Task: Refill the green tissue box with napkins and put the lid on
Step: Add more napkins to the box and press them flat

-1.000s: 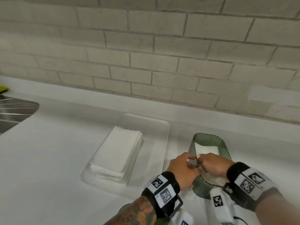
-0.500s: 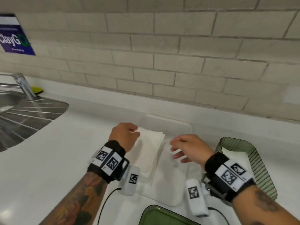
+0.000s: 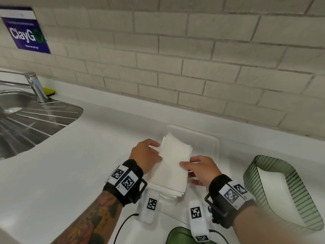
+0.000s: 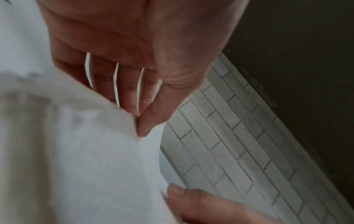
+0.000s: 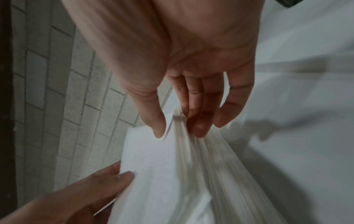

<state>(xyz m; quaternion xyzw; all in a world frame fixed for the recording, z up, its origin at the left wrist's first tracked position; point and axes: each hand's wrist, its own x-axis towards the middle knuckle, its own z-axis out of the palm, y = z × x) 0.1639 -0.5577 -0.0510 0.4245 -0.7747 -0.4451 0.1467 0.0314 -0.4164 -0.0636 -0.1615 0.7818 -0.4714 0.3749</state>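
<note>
A stack of white napkins (image 3: 173,164) lies in a clear tray (image 3: 216,143) at the middle of the counter. My left hand (image 3: 157,150) pinches the stack's left edge, thumb on top and fingers under some layers (image 4: 139,121). My right hand (image 3: 184,167) pinches the right edge, thumb on top and fingertips against the side of the layers (image 5: 178,131). The top napkins (image 5: 162,166) are slightly raised between both hands. The ribbed green tissue box (image 3: 299,191) stands open to the right with a few napkins (image 3: 274,187) inside. Its green lid (image 3: 179,236) peeks in at the bottom edge.
A steel sink with drainboard (image 3: 26,124) and a faucet (image 3: 37,87) take up the left side, with a yellow sponge (image 3: 49,91) behind. A brick wall with a blue sign (image 3: 26,32) runs along the back of the white counter.
Both hands left the green box and moved left to the napkin stack. The left arrived first; the right, open half a second ago, now pinches the stack's right edge.
</note>
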